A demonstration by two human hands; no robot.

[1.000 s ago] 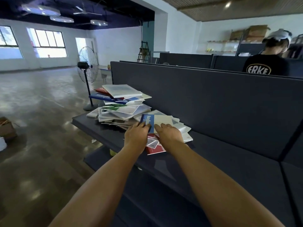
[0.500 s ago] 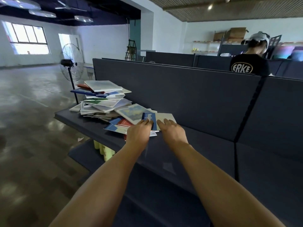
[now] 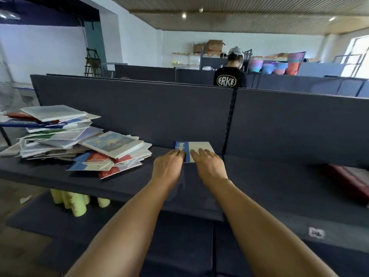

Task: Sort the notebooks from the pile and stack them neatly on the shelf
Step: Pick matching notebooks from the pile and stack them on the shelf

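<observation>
So the person's got both hands down on one notebook point(image 3: 192, 149), a blue-and-cream one with "Notebook" printed down the blue strip, lying flat on the dark shelf point(image 3: 269, 182) right up against the back panel point(image 3: 139, 116). The left hand point(image 3: 168, 166) has its fingers stretched out fairly straight with the tips on the blue edge, and the right hand point(image 3: 209, 165) is the same deal, fingers flat and pressing on the cream part. Neither one is curled around it, it's more like they're just resting on top of it or pushing it, palms down. That notebook sits on its own, well apart from the pile point(image 3: 69, 138), which is off to the left on the same shelf. The pile is a messy heap: white covers, a few red and blue ones poking out at the bottom, one with a yellowish-blue picture on the cover tilted on the right side of it. Under the shelf on the lower level there's some yellow-green spongy stuff point(image 3: 73, 202), can't really tell what it is. Something red point(image 3: 347, 178) lies further right on the shelf. Behind the partition another person in a black shirt point(image 3: 229, 80) reading "ERKE" stands with their back to us, and there are cardboard boxes point(image 3: 209, 46) up on shelving by the far wall.
</observation>
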